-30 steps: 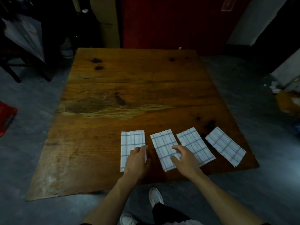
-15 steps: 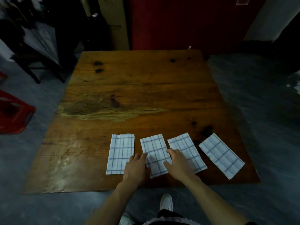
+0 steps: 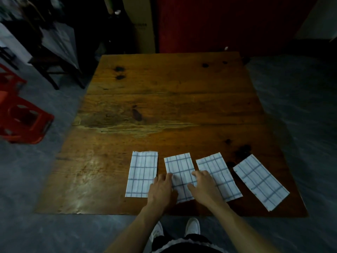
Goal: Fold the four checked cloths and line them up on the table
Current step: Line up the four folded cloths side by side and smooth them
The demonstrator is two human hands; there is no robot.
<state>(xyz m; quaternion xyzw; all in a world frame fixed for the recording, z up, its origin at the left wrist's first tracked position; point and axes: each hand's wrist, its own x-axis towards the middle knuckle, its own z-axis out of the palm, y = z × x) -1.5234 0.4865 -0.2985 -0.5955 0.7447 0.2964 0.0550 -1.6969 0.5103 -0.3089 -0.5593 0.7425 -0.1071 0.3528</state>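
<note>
Four folded white cloths with blue checks lie in a row near the front edge of the wooden table point(image 3: 164, 99). From left they are the first cloth point(image 3: 143, 170), the second cloth point(image 3: 180, 168), the third cloth point(image 3: 217, 172) and the fourth cloth point(image 3: 259, 179), which is turned at an angle. My left hand point(image 3: 161, 189) rests with its fingers on the left edge of the second cloth. My right hand point(image 3: 203, 185) lies flat across the second cloth's right edge and the third cloth's near left part.
A red plastic stool point(image 3: 20, 121) stands on the grey floor to the left. Dark furniture point(image 3: 54, 52) and a cardboard box point(image 3: 140, 24) stand beyond the table's far left corner, and a red wall point(image 3: 218, 21) rises behind it. My white shoes point(image 3: 193, 225) show below the table's front edge.
My left hand has slid right, off the first cloth onto the second cloth's left edge. My right hand stays on the second and third cloths. The camera has turned left, showing more of the red stool.
</note>
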